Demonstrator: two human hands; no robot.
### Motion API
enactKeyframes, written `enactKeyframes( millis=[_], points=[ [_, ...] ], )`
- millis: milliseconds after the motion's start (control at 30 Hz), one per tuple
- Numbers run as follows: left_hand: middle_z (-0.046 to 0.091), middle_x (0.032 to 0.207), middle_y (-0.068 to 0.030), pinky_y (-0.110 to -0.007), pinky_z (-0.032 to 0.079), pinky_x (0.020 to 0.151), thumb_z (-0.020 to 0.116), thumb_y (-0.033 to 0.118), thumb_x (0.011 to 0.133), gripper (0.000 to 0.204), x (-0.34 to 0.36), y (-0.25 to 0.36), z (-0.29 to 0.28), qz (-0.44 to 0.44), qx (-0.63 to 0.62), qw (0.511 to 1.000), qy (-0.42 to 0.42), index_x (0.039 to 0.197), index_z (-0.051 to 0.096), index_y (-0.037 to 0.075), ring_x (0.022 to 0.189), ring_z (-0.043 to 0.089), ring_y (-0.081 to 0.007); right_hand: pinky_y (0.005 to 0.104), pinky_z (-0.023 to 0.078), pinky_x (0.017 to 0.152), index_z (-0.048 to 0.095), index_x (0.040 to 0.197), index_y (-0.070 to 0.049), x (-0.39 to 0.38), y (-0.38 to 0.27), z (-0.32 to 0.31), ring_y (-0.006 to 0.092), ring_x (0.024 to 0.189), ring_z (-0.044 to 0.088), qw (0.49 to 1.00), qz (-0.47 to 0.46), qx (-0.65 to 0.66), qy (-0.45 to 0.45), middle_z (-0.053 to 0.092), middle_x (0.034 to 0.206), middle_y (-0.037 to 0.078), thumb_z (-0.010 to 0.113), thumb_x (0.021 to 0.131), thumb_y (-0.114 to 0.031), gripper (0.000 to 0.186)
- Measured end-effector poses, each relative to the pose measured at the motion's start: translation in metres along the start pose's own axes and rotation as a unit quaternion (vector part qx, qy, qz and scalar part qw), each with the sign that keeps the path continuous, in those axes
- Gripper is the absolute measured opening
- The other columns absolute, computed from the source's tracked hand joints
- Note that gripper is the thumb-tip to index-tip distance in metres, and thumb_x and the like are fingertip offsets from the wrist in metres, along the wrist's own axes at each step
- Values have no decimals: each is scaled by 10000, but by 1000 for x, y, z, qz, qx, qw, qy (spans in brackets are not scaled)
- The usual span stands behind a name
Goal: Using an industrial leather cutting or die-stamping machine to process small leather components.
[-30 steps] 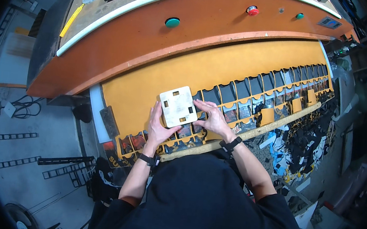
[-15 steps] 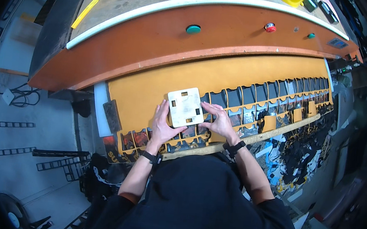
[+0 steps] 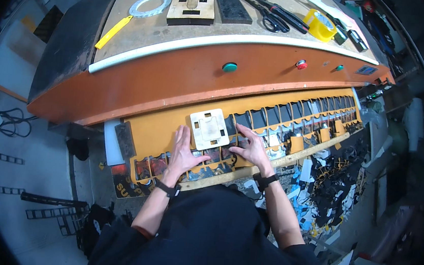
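Note:
A pale square die board [image 3: 209, 128] with small cut-outs along its edges lies flat on an orange-yellow sheet [image 3: 158, 136]. My left hand [image 3: 184, 154] rests open beside the board's left edge, thumb pointing toward its lower corner, with a slight gap between. On the other side my right hand [image 3: 252, 150] is open, fingers and thumb spread, near the board's right edge and over the cut part of the sheet. Neither hand holds anything. A row of scalloped openings runs along the sheet to the right and along its near edge, showing a dark printed layer beneath.
Beyond the sheet stands an orange machine front [image 3: 176, 80] with green buttons and a red one [image 3: 301, 64]. Its top carries scissors [image 3: 269, 19], yellow tape [image 3: 320, 25], a tape ring [image 3: 150, 5], a yellow knife [image 3: 113, 32] and another die board [image 3: 191, 0]. Scraps [image 3: 337, 188] cover the floor at right.
Both hands have let go of the die board and drawn slightly away from its edges. The board now lies on the sheet. The view has tilted up, showing more of the machine top.

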State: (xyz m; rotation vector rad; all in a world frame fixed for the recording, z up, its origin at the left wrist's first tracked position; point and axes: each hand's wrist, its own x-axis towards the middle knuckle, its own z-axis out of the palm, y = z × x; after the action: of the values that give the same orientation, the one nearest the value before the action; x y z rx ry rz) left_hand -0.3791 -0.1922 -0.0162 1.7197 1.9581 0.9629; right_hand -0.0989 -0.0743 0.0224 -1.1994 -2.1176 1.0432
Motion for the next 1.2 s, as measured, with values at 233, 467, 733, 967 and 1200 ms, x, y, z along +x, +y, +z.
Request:
enactKeyframes(
  millis=[233, 467, 733, 967, 1200],
  points=[
    [656, 887, -126, -474, 525, 809, 887, 145, 872, 264, -29, 14, -23, 119, -60, 991, 25, 1017, 714, 7, 864, 640, -351, 480, 536, 1164, 737, 1384, 29, -44, 10, 8, 398, 1330, 704, 979, 42, -97, 175, 742, 1447, 217, 929, 877, -228, 601],
    [661, 938, -166, -507, 559, 850, 862, 345, 916, 362, -52, -14, 9, 185, 24, 982, -36, 971, 724, 16, 947, 670, -406, 566, 350, 1313, 745, 1350, -25, -76, 53, 29, 395, 1555, 497, 956, 59, -253, 135, 687, 1480, 181, 748, 1018, -542, 614],
    [707, 922, -207, -535, 563, 862, 821, 328, 940, 370, 39, -33, -6, 114, 100, 988, 26, 854, 699, -11, 946, 703, -425, 579, 337, 1315, 713, 1393, -39, 20, 52, 41, 430, 1603, 426, 950, 2, -264, 166, 651, 1490, 198, 732, 1040, -525, 601],
    [767, 1009, -255, -533, 591, 895, 799, 312, 955, 354, 63, -13, -17, 85, 181, 979, 31, 953, 771, -41, 976, 747, -440, 475, 472, 1233, 568, 1618, -6, 67, 81, -41, 339, 1455, 618, 939, 106, 287, 155, 661, 1571, 171, 705, 1114, -452, 687],
    [741, 952, -191, -527, 591, 807, 704, 33, 992, 65, 139, 144, -30, 208, 41, 968, 136, 948, 736, -2, 893, 729, -447, 436, 259, 1362, 386, 1723, 26, 148, 107, -302, 248, 1655, 352, 849, 64, 362, 378, 382, 1808, 131, 452, 1168, -659, 885]
  ],
)
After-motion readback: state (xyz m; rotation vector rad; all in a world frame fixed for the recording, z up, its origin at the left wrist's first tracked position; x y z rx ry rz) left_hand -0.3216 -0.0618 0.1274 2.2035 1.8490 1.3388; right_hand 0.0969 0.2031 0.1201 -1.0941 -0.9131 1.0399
